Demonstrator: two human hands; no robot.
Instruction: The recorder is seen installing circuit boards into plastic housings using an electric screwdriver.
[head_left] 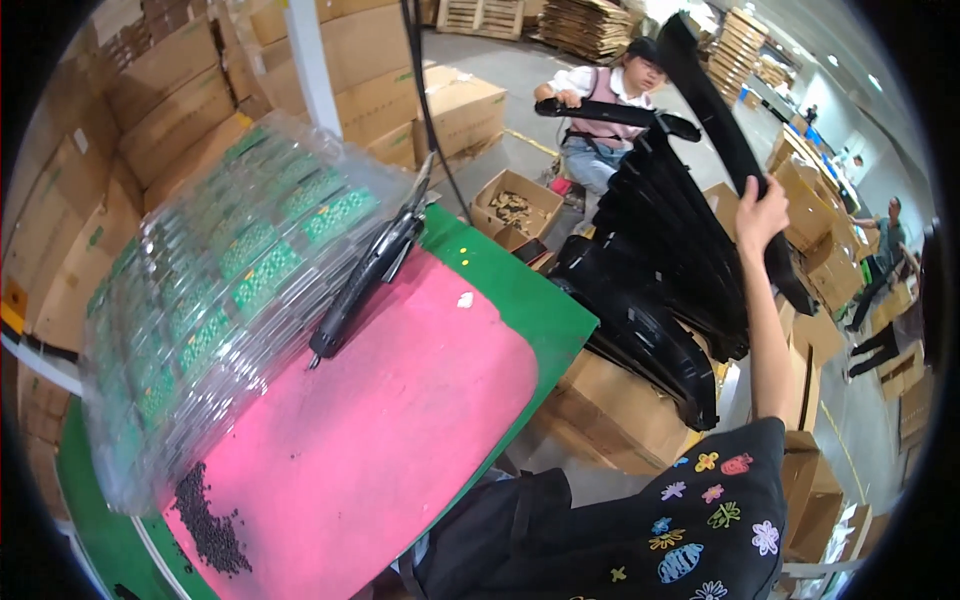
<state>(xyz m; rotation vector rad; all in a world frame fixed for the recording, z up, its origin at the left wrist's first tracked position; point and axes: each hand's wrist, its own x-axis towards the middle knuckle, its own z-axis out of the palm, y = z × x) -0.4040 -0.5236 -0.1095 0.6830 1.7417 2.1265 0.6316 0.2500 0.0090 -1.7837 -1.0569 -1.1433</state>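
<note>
- Head view: the right hand is closed around the edge of a long black plastic panel at upper right, lifted off the stack of black panels.
- This looks like the pick-up step; next the panel needs swinging clear onto the pink mat, centre frame.
- The left hand is out of view.
- A hanging power screwdriver and bagged green circuit boards sit left.
</note>
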